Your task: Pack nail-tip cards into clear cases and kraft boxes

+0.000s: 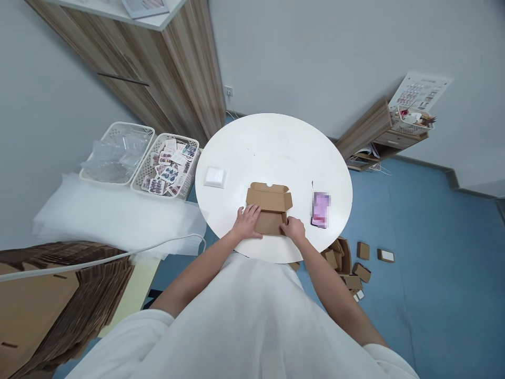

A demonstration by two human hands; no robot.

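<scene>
A: Where is the cardboard box (270,223)?

B: On the near part of the round white worktop (274,150), between the 2 hands. Its lid (269,199) is opened away from the person.

A: And the grip on each side?

B: The left hand (247,223) has a wide grip, fingers and thumb spread over the left end. How hard it presses, I can't tell. The right hand (294,229) has a narrow grip, fingers curled at the right end wall, apparently pinching it.

A: What could go wrong?

B: I'd watch that end wall. If the pinch loosens before the card is tucked in, it could spring outward. Pushing too hard at the corner might crease it.

A: Could the box slide?

B: Possibly, if the right hand pushes harder than the left braces. The phone-like item (321,209) lies to the right, the white packet (215,177) to the left, both apart from the box. A big sideways shove could reach either.

A: And the lid?

B: Its 2 side flaps stick out, so a careless fold could bend them.
</scene>
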